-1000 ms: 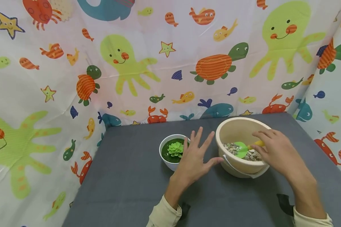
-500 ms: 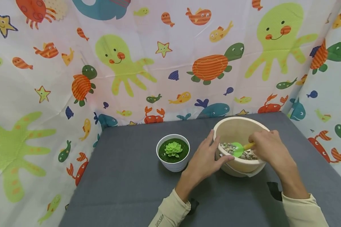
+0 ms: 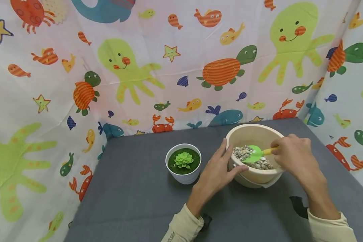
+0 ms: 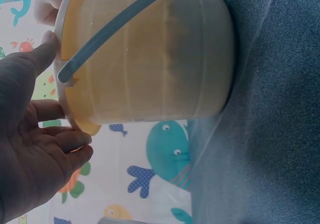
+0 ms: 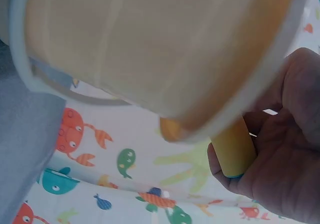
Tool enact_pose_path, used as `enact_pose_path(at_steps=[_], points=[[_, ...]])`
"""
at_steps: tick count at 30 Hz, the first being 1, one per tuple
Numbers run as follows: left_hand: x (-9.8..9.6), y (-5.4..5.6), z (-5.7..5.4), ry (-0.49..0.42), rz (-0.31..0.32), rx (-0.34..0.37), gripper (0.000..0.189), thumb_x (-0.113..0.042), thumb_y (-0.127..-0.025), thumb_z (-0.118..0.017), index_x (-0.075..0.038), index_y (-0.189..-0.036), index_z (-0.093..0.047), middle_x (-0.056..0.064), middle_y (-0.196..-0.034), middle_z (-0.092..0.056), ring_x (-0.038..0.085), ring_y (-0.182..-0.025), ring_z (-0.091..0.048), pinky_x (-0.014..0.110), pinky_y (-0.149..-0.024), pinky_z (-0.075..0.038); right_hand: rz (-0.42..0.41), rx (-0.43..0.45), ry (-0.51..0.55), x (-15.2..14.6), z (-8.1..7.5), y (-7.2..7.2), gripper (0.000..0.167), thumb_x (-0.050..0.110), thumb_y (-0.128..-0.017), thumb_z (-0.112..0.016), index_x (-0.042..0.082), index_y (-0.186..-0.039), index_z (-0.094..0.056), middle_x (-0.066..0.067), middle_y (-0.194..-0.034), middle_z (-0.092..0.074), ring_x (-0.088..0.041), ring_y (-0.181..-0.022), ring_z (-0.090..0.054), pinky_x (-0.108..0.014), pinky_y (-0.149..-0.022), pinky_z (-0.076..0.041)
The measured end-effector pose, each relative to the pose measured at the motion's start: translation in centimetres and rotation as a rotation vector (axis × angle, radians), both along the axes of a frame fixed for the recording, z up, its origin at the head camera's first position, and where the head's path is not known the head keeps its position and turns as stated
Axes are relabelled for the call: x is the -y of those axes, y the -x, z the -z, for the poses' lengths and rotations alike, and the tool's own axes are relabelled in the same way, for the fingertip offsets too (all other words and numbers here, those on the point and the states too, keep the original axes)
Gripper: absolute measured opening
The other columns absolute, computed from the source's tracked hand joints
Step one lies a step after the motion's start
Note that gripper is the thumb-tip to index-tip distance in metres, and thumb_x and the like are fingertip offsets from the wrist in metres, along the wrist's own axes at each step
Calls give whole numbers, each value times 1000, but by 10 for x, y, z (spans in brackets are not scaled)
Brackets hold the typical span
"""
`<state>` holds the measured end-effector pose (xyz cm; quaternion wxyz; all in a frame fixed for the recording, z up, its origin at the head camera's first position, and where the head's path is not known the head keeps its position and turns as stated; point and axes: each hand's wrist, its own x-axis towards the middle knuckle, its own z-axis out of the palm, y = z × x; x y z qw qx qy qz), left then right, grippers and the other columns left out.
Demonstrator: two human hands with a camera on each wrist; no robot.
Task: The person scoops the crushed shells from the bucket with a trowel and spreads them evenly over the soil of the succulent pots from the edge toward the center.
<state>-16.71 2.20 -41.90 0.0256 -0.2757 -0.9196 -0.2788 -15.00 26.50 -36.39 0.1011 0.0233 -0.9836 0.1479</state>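
Note:
In the head view my right hand (image 3: 296, 156) grips the yellow handle of a toy shovel (image 3: 254, 154). Its green blade lies among small pebbles or shells (image 3: 263, 164) inside a cream bucket (image 3: 251, 176). My left hand (image 3: 216, 171) holds the bucket's left rim, thumb toward the near side. From the left wrist, the thumb and curled fingers of that hand (image 4: 37, 149) show at the rim. The right wrist view has the shovel's handle (image 5: 232, 151) within the right hand (image 5: 280, 149), while the blade is hidden behind the bucket wall.
A white pot (image 3: 184, 178) with a green succulent (image 3: 184, 159) stands left of the bucket, near my left forearm. The bucket's handle (image 4: 120, 29) hangs down its near side. Grey cloth (image 3: 133, 188) covers the table, and a sea-animal curtain (image 3: 175, 33) rises behind.
My left hand has moved from beside the pot to the bucket's rim. The right hand dipped with the shovel, then shifted slightly right; the blade now lies higher on the pebbles.

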Motion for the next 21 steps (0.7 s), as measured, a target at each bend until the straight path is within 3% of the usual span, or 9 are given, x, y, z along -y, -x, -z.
enact_pose_path(at_steps=[12, 21], points=[[1, -1, 4, -51, 1, -8, 90, -65, -96, -61, -17, -166, -31, 5, -177, -15, 25, -159, -35, 43, -122, -43, 46, -107, 54, -3, -18, -20, 25, 0, -78, -80, -10, -101, -78, -27, -85, -74, -38, -85, -51, -55, -75, -26], [1, 0, 3, -42, 10, 18, 92, -67, -97, -58, -17, -167, -27, 3, -178, -11, 24, -160, -32, 43, -124, -40, 77, -95, 96, -7, -25, -27, 27, 0, -79, -81, -12, -103, -76, -31, -89, -73, -41, -89, -50, -60, -79, -26]])
